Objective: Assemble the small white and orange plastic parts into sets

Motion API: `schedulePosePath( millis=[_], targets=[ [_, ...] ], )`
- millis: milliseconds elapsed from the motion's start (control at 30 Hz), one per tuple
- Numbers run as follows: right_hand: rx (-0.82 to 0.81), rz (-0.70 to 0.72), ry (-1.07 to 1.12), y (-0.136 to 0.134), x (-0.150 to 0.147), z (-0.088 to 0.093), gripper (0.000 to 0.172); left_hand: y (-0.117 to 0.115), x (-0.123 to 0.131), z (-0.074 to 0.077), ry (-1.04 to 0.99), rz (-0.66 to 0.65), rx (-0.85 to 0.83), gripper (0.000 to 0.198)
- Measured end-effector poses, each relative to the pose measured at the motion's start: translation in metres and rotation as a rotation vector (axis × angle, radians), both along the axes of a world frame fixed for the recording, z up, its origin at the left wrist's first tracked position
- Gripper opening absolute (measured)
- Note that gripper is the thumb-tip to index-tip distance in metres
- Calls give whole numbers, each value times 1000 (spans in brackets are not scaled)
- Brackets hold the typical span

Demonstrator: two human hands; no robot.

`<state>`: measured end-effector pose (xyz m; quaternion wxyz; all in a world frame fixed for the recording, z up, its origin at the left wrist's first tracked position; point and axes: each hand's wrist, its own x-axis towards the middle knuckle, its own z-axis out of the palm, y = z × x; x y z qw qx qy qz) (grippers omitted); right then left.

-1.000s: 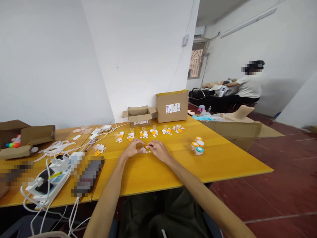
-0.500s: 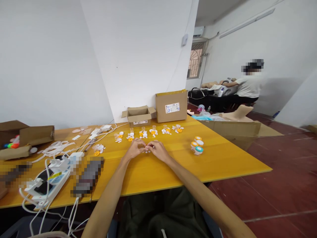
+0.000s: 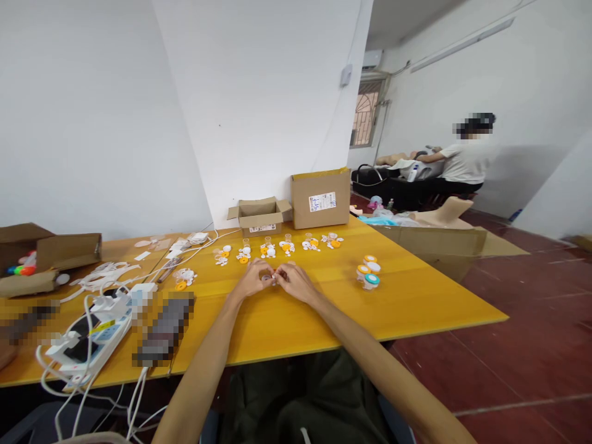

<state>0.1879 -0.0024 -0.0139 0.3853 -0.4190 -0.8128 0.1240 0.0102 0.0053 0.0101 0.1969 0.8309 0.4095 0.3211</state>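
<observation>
Over the middle of the wooden table, my left hand and my right hand meet fingertip to fingertip. Both are closed in a pinch on something small and pale, mostly covered by the fingers. Just beyond them lies a row of small piles of white and orange plastic parts, with clear cups among them. To the right of my hands stand several small clear containers with orange, white and teal lids.
Behind the piles are an open carton and a closed cardboard box. At left are a power strip with cables, a pixelated dark device and an open box. A co-worker sits at the far right.
My fingers have shifted slightly around the small thing between them, and the pale bits under the fingertips show differently. Both arms stay in nearly the same place.
</observation>
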Motion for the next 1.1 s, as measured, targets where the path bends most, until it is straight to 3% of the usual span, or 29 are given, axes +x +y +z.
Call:
schedulePosePath(
  millis=[367,600,1100],
  targets=[
    [66,-75,-67,-1,2,0,14,1,-1,-3,53,-1,30,2],
    [273,-33,-167,8,9,-9,15,1,-3,-4,79,16,51,6],
    [239,-18,-229,7,11,-8,16,5,-7,-13,165,15,73,9]
  ],
)
